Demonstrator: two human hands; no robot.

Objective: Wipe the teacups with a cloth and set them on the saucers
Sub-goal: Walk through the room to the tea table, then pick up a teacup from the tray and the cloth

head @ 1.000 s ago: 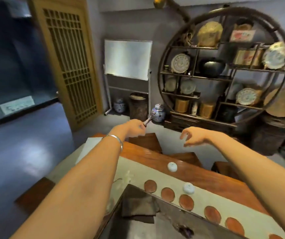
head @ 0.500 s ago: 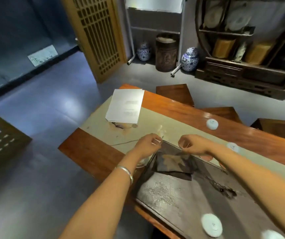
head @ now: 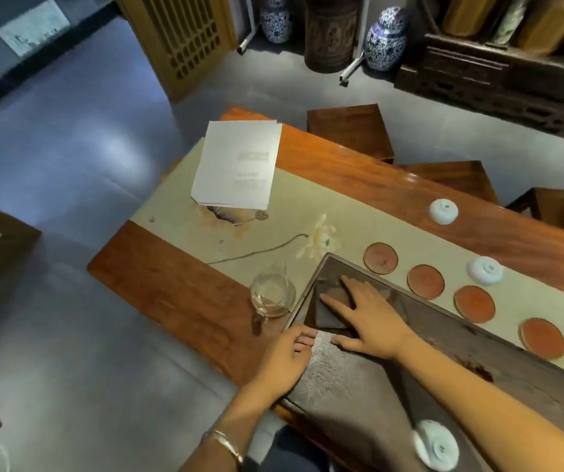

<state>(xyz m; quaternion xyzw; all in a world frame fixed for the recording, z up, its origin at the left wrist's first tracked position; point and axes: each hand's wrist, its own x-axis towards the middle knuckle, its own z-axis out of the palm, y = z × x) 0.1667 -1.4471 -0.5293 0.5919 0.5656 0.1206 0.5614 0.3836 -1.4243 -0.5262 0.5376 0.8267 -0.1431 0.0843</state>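
The right hand (head: 367,313) lies flat with straight fingers on the dark cloth (head: 333,310) at the tray's (head: 348,379) far corner, while the left hand (head: 285,357) rests at the tray's edge, its fingers loosely bent and seemingly grasping nothing. This looks like the cloth pick-up, so next the cloth must be gathered and a cup (head: 436,444) taken for wiping. The cups sit upturned and blurred, two on the desk (head: 376,172) beyond the empty saucers (head: 425,281); the last saucer is cut off.

One head-worn view looks steeply down and forward over the table (head: 178,294). It sits close above the tray (head: 359,386). The floor fills the left.
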